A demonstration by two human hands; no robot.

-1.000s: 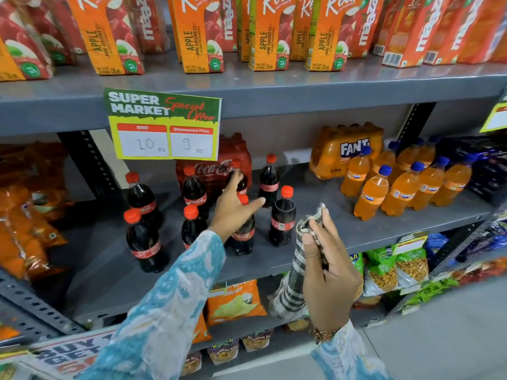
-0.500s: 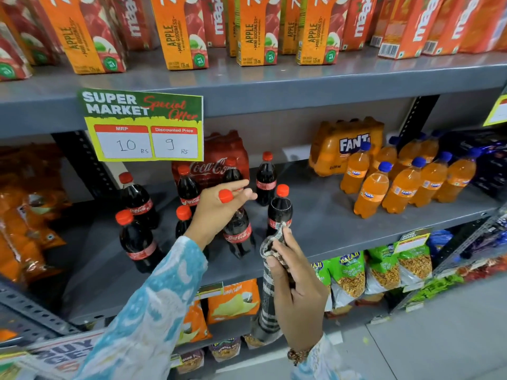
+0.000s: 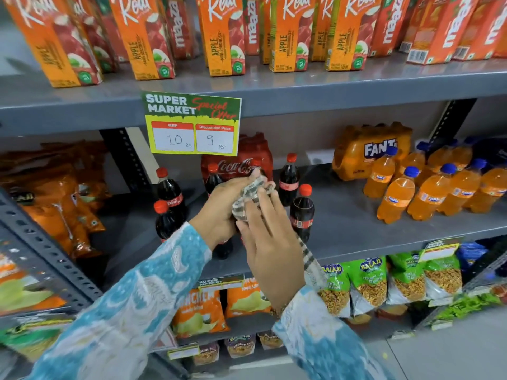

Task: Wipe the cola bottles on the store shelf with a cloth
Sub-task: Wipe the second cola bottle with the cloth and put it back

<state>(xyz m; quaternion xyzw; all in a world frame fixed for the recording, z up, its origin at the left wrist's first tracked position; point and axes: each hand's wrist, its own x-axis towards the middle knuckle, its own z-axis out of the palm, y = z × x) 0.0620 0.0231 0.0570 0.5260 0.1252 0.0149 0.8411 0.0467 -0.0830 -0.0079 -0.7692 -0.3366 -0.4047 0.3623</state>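
Cola bottles [image 3: 301,212] stand on the grey shelf [image 3: 356,231] below the price sign [image 3: 193,123]. Under that sign, the left hand [image 3: 219,212] grips one bottle, mostly hidden, while the right hand [image 3: 270,242] presses the checked cloth [image 3: 249,196] over its top. Wiping looks underway; the others seemingly remain.

Cloth [image 3: 251,197] and hands hide the held bottle.

Supermarket, stocked shelf [image 3: 356,237], price tag [image 3: 193,123]

One head-worn view looks forward and down, close to the grey shelf [image 3: 356,231] at arm's reach.
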